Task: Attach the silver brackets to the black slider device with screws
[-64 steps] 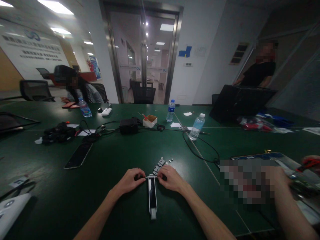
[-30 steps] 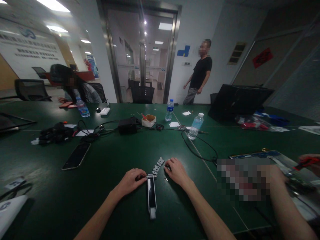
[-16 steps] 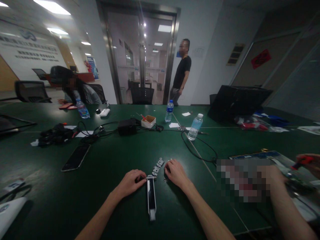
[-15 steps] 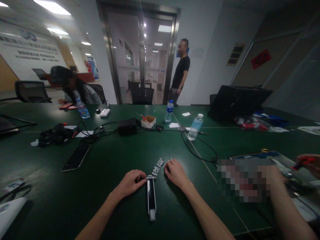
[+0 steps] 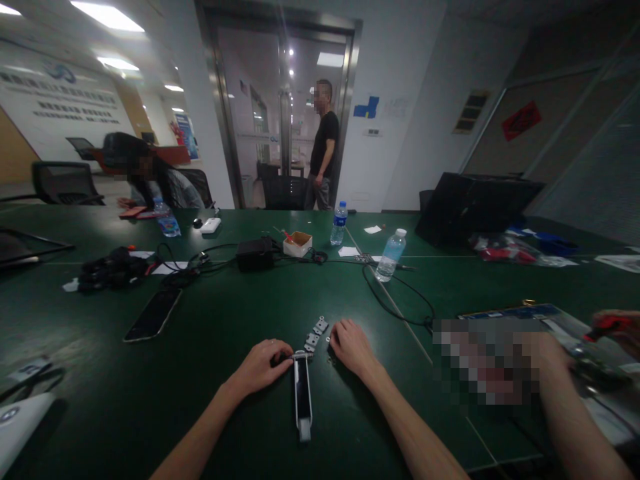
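My left hand [image 5: 265,363] rests on the green table with its fingers curled in. Its thumb and fingertips come together at the top end of a long, slim white-edged piece [image 5: 303,393] with a dark face and a pale lower tip. Above that piece lies a short chain of grey metal links [image 5: 317,333]. My right hand [image 5: 351,345] sits to the right of the links, fingers bent and tips down on the table. Small ring-like parts [image 5: 331,361] lie beside its fingertips. Whatever the fingertips of either hand hold is hidden.
A phone [image 5: 153,315] lies to the left. Farther back are a black box [image 5: 256,254] with cables, a small open box [image 5: 298,245] and water bottles [image 5: 391,255]. At right, a co-worker's hand holds a red-handled tool [image 5: 607,327] over an opened device. Two people are across the table.
The standing person in the background has moved left, in front of the glass door. My hands and the parts between them look almost unchanged.
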The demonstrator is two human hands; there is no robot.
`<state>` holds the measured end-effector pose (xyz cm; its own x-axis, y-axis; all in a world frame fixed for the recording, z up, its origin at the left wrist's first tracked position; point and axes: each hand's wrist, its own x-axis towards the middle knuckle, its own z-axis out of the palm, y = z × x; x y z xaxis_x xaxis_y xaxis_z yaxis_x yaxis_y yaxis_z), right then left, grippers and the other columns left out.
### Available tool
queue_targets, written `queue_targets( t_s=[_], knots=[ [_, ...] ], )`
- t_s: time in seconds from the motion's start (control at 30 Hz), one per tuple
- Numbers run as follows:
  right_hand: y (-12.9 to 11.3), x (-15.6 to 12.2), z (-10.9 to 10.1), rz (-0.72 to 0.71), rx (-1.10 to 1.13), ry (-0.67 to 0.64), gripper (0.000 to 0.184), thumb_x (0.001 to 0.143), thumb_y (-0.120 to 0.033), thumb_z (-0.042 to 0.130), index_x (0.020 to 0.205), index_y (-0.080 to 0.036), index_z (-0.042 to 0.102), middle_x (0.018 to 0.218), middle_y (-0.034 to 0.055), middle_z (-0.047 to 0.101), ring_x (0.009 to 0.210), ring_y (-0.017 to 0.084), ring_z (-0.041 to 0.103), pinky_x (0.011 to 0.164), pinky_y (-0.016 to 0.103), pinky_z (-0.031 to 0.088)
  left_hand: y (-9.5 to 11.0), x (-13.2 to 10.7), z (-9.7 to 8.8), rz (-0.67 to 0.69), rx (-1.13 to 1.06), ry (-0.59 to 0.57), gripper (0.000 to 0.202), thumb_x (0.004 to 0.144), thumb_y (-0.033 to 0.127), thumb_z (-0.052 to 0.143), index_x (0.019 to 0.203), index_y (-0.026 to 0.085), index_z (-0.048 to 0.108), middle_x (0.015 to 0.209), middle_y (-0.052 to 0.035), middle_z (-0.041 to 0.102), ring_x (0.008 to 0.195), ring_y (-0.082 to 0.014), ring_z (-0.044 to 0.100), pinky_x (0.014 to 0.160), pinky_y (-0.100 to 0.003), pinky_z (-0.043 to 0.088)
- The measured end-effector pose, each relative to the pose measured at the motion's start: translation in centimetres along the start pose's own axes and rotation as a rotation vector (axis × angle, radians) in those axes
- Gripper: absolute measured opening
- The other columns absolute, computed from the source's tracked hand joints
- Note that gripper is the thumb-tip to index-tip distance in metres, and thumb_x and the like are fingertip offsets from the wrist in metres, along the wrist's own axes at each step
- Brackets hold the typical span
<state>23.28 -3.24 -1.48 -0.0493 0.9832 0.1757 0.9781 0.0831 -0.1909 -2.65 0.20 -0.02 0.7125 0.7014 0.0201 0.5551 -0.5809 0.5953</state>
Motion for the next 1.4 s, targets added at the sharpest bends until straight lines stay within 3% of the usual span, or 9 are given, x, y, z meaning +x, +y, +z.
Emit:
queue_targets(
  t_s=[0.23,0.47,0.6,0.9,1.13,1.4],
  knots=[
    [0.2,0.0,0.5,-0.073,0.185,0.066,0.013,0.092,-0.018,0.047,0.086,-0.018,0.059,0.092,0.0074,0.062,0.09,0.02,0.055,0.081,0.031,0.043,0.0,0.0,0.0,0.014,0.013,0.026,0.022,0.091,0.033,0.052,0.105,0.021,0.063,0.098,-0.0026,0.064,0.08,-0.0169,0.055,0.073,-0.029,0.044],
    [-2.2,-0.8,0.1,-0.317,0.496,0.123,0.009,0.091,-0.017,0.051,0.086,-0.018,0.059,0.09,0.0045,0.06,0.088,0.017,0.054,0.08,0.028,0.044,0.3,0.1,0.5,0.219,0.069,0.272,0.019,0.088,0.028,0.058,0.105,0.019,0.062,0.101,-0.0056,0.066,0.091,-0.021,0.059,0.081,-0.034,0.045],
    [-3.8,-1.2,0.4,-0.383,0.577,0.09,0.008,0.089,-0.017,0.054,0.084,-0.018,0.059,0.086,0.0032,0.06,0.084,0.015,0.054,0.078,0.027,0.043,0.6,0.1,1.3,0.305,0.07,0.33,0.015,0.089,0.03,0.059,0.099,0.019,0.063,0.095,-0.0059,0.067,0.088,-0.0204,0.06,0.08,-0.033,0.045],
    [-4.3,-1.5,0.6,-0.401,0.641,0.052,0.01,0.09,-0.021,0.054,0.083,-0.018,0.06,0.081,0.0023,0.059,0.08,0.015,0.054,0.074,0.026,0.043,0.4,0.3,2.4,0.39,0.152,0.353,0.014,0.094,0.028,0.055,0.094,0.02,0.065,0.09,-0.0051,0.069,0.081,-0.0182,0.063,0.074,-0.031,0.045],
    [-4.3,-1.3,0.9,-0.389,0.686,0.073,0.013,0.089,-0.02,0.055,0.077,-0.018,0.06,0.077,0.002,0.059,0.078,0.015,0.054,0.073,0.026,0.042,0.7,0.6,2.2,0.562,0.232,0.528,0.01,0.094,0.022,0.056,0.089,0.018,0.063,0.081,-0.0018,0.069,0.07,-0.0137,0.062,0.067,-0.028,0.043],
    [-4.2,-1.3,0.6,-0.375,0.703,0.056,0.013,0.089,-0.021,0.056,0.078,-0.018,0.061,0.077,0.0023,0.059,0.078,0.015,0.055,0.074,0.027,0.043,0.9,0.5,1.9,0.584,0.283,0.52,0.012,0.096,0.022,0.054,0.09,0.017,0.063,0.083,-0.0022,0.07,0.07,-0.0137,0.063,0.066,-0.028,0.043]
  ],
)
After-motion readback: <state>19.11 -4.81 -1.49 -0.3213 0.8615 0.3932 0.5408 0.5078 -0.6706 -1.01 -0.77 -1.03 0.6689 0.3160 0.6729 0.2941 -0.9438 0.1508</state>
